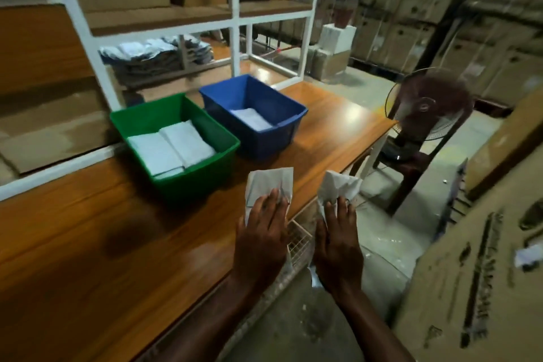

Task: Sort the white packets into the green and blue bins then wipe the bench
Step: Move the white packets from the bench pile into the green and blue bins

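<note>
The green bin (pixel 205 176) stands on the wooden bench (pixel 88 244) with white packets (pixel 170 147) lying flat inside. To its right, the blue bin (pixel 282 126) holds a white packet (pixel 251 119). My left hand (pixel 261 232) holds a flat white packet (pixel 269 184) over the bench's near edge. My right hand (pixel 338 244) holds a crumpled white packet (pixel 338 185) just past the bench's edge, over the floor. Both hands are seen from the back, so their finger grip underneath is hidden.
A white metal shelf frame (pixel 235 23) rises behind the bins, with a stack of grey bags (pixel 152 59) beyond it. A wire basket (pixel 299 244) sits below the bench edge. A fan (pixel 426 106) on a chair stands right. Cardboard sheets (pixel 470 273) lean at right.
</note>
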Demonstrator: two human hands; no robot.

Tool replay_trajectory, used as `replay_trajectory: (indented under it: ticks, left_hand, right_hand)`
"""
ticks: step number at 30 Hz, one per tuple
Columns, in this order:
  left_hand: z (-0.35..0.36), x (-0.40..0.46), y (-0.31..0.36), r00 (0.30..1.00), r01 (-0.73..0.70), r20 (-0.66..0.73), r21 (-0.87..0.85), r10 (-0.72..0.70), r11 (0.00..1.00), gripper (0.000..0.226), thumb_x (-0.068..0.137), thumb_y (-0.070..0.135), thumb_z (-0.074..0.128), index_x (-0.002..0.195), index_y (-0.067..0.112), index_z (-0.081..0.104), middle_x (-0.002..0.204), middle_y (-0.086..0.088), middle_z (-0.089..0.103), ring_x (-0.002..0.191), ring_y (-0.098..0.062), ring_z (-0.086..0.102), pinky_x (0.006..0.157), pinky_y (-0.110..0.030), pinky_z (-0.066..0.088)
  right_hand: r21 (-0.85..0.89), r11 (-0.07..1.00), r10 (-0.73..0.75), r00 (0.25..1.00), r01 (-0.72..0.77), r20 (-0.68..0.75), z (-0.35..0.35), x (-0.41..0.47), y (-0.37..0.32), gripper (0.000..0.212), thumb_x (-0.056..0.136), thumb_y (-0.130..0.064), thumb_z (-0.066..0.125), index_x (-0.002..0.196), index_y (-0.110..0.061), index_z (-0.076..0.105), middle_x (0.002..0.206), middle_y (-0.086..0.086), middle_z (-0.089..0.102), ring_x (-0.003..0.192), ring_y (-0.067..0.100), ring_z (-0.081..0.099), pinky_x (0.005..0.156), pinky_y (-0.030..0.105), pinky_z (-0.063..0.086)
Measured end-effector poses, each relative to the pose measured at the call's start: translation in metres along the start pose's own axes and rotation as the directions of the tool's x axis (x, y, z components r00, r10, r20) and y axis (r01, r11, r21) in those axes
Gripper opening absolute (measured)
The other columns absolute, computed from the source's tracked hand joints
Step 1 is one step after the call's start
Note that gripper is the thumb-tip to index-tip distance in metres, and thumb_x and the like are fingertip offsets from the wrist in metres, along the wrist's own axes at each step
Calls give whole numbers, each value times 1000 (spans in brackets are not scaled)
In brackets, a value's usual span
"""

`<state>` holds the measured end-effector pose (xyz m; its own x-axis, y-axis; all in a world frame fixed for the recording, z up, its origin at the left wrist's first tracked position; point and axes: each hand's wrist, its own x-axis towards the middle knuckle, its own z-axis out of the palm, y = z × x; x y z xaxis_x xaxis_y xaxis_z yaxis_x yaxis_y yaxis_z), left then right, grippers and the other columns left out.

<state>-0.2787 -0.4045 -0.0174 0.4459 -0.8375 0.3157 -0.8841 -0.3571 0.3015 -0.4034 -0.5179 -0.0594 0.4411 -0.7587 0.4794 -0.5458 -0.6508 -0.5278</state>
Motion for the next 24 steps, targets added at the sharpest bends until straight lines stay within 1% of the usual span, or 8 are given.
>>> replay_trajectory:
  ticks: [4, 6, 9, 11, 14, 18, 21, 24]
  left_hand:
    - [10, 59, 13, 996, -62, -55, 25, 63, 998, 51, 99, 25, 28, 146, 13, 47, 153, -10, 42, 137, -33, 43, 97, -54, 45]
    - [15, 91, 10, 988, -61, -141, 68, 70, 996, 49, 100, 24, 31, 143, 12, 50, 152, -11, 45, 135, -34, 45, 99, -52, 45]
    - [21, 143, -5, 959, -37, -273, 137, 74, 990, 44, 96, 20, 44, 137, 9, 57, 147, -13, 50, 131, -35, 50, 101, -50, 43]
    - [26, 178, -16, 934, 4, -352, 160, 53, 987, 44, 99, 23, 39, 137, 8, 57, 147, -13, 50, 131, -36, 51, 100, -52, 44]
    - [23, 218, -28, 908, 75, -419, 166, 1, 983, 44, 104, 27, 37, 139, 9, 55, 149, -12, 48, 133, -35, 49, 98, -52, 45]
    - [15, 258, -41, 866, 199, -494, 191, -81, 961, 45, 105, 29, 33, 139, 10, 55, 151, -10, 46, 136, -32, 47, 100, -51, 43]
    - [15, 281, -62, 833, 306, -540, 271, -119, 912, 43, 103, 27, 36, 139, 11, 55, 150, -10, 46, 135, -31, 48, 100, -50, 43]
    - [10, 293, -84, 796, 412, -579, 305, -176, 859, 41, 103, 24, 38, 136, 8, 57, 147, -13, 49, 131, -35, 51, 97, -50, 45]
  right_hand:
    - [48, 999, 23, 1000, -23, -20, 9, 60, 22, 48, 105, -35, 37, 150, -18, 44, 162, -1, 22, 153, 26, 17, 117, 49, 33]
    - [84, 996, 5, 1000, -4, -22, 21, 94, 25, 47, 105, -34, 39, 149, -19, 44, 162, -1, 21, 153, 25, 17, 117, 49, 33]
    - [109, 990, -84, 996, 84, -9, 46, 148, 25, 47, 106, -36, 36, 149, -18, 44, 163, 6, 27, 154, 25, 15, 115, 52, 36]
    - [139, 979, -149, 989, 147, 3, 63, 187, 22, 48, 107, -36, 35, 149, -16, 43, 162, 8, 28, 154, 26, 15, 114, 53, 37]
    - [180, 956, -241, 970, 232, 31, 79, 241, 11, 48, 107, -36, 34, 151, -16, 40, 163, 8, 26, 154, 27, 13, 114, 53, 37]
    - [203, 917, -360, 931, 342, 57, 98, 307, -13, 49, 107, -37, 31, 150, -17, 41, 163, 12, 28, 154, 29, 14, 115, 52, 35]
    - [249, 857, -477, 877, 451, 56, 118, 352, -34, 47, 106, -33, 38, 148, -14, 45, 160, 16, 32, 152, 35, 17, 118, 52, 29]
    - [248, 804, -579, 805, 540, 126, 148, 388, -50, 48, 106, -33, 36, 149, -13, 43, 160, 17, 32, 151, 38, 19, 118, 54, 27]
